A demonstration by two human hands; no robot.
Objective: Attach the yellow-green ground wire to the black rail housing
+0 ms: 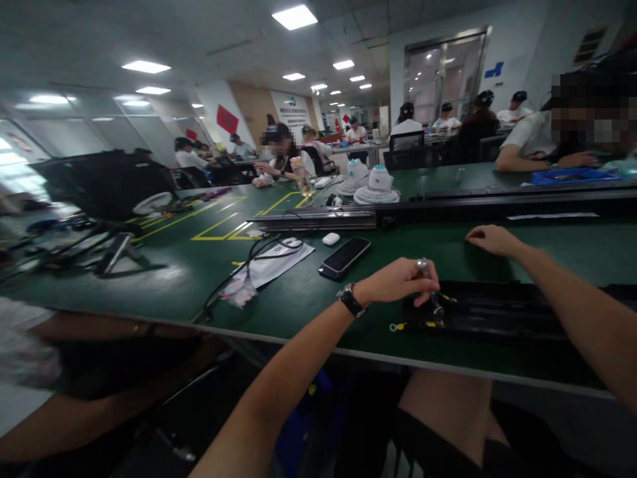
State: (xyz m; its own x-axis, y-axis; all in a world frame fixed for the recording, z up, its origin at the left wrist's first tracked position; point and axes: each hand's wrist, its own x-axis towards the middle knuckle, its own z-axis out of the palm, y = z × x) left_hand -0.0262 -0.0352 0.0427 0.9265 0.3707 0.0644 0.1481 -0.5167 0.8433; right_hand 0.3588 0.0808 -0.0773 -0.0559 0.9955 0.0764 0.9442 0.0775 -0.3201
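Observation:
My left hand, with a ring on a finger and a watch at the wrist, is closed at the near end of a long black housing. Its fingertips touch or hover by a small metal fitting; what they grip is hidden. Beside it, a green-and-yellow wire comes out of the housing. A yellow-sleeved ring terminal pokes out toward the table's front edge. My right hand is beyond the housing, low over the green tabletop, with fingers bent together; anything between them is too small to see.
Left of my hands lie a phone, a white earbud case, and a white sheet under a black cable. Long dark rails cross the table ahead. White fans stand behind them. Co-workers sit across and at my left.

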